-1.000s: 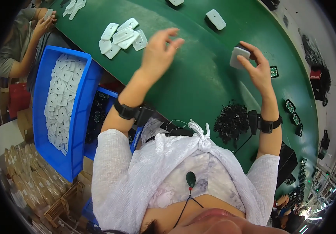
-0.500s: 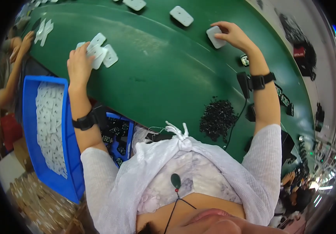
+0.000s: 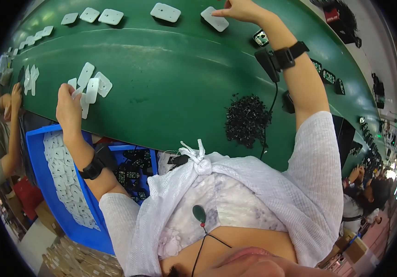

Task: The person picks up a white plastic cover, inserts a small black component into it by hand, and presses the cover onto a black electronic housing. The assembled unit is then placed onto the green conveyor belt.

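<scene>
Where my left hand (image 3: 69, 111) reaches: white covers (image 3: 92, 87) heaped at its fingertips, likely for quick picking; pinch, I can't tell.
Right hand (image 3: 243, 10): fingers spread over a white-topped case (image 3: 215, 20), apparently set in line.

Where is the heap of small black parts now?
In the head view, the heap lies right of centre on the green table, above and to the right of the white knot, with a black cable along its right side.

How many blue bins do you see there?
2: a large one at the left, holding white plates, and a smaller one right of it, holding black parts. The left forearm partly covers both; others may be hidden.
</scene>
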